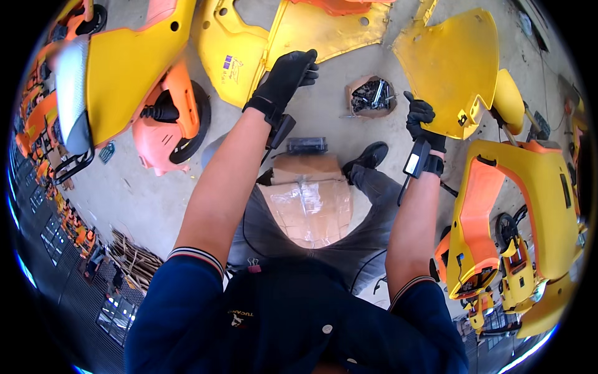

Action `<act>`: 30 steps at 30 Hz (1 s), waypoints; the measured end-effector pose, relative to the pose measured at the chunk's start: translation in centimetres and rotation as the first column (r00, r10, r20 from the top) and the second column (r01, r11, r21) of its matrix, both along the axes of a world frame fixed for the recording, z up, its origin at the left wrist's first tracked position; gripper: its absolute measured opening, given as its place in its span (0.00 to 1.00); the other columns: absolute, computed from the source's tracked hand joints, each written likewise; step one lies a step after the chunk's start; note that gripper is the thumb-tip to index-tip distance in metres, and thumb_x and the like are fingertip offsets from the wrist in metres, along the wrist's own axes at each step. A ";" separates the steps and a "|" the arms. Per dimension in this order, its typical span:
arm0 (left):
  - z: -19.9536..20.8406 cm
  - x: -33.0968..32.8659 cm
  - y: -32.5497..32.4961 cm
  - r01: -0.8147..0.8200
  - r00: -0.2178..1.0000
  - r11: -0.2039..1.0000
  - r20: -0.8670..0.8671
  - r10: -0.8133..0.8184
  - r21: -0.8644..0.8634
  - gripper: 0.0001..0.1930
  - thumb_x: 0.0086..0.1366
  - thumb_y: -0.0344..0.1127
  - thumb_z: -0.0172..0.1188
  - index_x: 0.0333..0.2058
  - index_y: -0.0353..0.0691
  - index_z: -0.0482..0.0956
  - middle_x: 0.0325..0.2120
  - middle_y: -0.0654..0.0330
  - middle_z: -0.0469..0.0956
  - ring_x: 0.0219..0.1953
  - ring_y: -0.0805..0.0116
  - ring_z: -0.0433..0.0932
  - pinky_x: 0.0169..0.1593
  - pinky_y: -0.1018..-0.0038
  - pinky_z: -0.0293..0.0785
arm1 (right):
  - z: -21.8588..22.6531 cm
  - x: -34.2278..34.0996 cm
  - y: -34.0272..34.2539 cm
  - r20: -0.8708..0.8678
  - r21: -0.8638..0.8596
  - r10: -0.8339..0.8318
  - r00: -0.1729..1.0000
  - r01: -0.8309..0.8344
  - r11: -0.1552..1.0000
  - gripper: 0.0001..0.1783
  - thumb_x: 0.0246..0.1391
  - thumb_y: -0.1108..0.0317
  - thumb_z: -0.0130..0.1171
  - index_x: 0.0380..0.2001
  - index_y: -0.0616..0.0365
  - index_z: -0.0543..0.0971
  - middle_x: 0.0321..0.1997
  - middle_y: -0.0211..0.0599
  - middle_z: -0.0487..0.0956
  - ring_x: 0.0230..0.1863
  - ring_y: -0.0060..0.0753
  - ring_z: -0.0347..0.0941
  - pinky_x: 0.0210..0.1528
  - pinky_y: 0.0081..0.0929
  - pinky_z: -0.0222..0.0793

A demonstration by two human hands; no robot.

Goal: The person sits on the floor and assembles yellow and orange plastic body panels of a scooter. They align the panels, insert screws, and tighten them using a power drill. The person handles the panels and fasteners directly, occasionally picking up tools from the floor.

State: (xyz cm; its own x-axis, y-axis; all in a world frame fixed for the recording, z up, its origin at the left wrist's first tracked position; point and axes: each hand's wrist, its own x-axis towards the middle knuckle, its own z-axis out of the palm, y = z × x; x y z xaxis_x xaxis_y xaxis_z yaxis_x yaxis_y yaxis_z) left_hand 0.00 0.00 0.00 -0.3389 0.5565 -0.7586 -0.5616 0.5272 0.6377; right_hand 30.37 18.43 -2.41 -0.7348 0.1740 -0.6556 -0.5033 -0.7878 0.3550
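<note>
My left hand (288, 78), in a black glove, is raised in front of a large yellow plastic body panel (240, 65). Its fingers are curled together, and whatever they may hold cannot be made out. On the right, my gloved right hand (422, 117) has its fingers closed at the lower left edge of another yellow body panel (451, 56), thumb pointing up. That panel is broad and curved, with a small bracket-like cutout at its lower end. A taped cardboard box (306, 209) lies between my legs.
An open carton of bolts and metal tools (372, 96) sits on the floor between the panels. A dark case (306, 145) stands by the taped box. Yellow and orange vehicle bodies (134, 68) flank me, including a yellow shell (529, 181) at right. Sticks (134, 255) lie at lower left.
</note>
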 end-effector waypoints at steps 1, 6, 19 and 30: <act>-1.6 0.4 0.2 -0.008 1.000 1.000 -0.004 0.008 0.008 0.17 0.64 0.47 0.59 0.37 0.37 0.75 0.30 0.60 0.77 0.31 0.72 0.78 0.38 0.76 0.76 | -0.9 0.1 -0.3 -0.008 0.010 -0.006 1.000 0.006 1.000 0.40 0.63 0.55 0.47 0.64 0.75 0.45 0.22 0.29 0.65 0.19 0.20 0.63 0.20 0.19 0.63; -9.4 3.2 0.2 0.065 0.998 0.998 0.007 -0.065 0.005 0.15 0.64 0.47 0.60 0.34 0.39 0.74 0.27 0.61 0.76 0.27 0.72 0.77 0.34 0.76 0.76 | -5.5 -0.7 -1.6 -0.020 0.021 -0.068 0.997 0.068 0.997 0.39 0.62 0.58 0.46 0.63 0.77 0.46 0.22 0.29 0.64 0.18 0.20 0.61 0.21 0.19 0.61; -19.5 6.1 2.9 0.156 0.973 0.985 -0.180 -0.142 0.070 0.17 0.64 0.49 0.58 0.33 0.38 0.74 0.26 0.63 0.75 0.25 0.76 0.74 0.32 0.79 0.75 | -14.3 -4.4 -3.6 -0.160 0.010 -0.082 0.984 0.085 0.996 0.28 0.63 0.67 0.41 0.62 0.73 0.54 0.21 0.27 0.65 0.18 0.20 0.63 0.21 0.20 0.62; -16.1 6.7 -0.4 0.077 0.990 0.961 -0.131 -0.043 0.264 0.16 0.64 0.49 0.57 0.33 0.39 0.74 0.27 0.62 0.76 0.26 0.73 0.76 0.31 0.77 0.76 | -11.3 -2.5 -5.2 -0.154 0.204 0.000 0.988 0.032 0.978 0.37 0.61 0.55 0.48 0.56 0.83 0.53 0.21 0.28 0.65 0.18 0.21 0.62 0.24 0.18 0.61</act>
State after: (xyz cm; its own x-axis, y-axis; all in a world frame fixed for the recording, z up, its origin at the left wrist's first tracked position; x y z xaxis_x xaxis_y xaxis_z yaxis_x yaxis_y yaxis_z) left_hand 6.72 -0.38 -16.15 -0.3799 0.7557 -0.5334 -0.4426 0.3579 0.8222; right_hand 27.84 13.26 -13.73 -0.8191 0.3056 -0.4855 -0.4691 -0.8440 0.2601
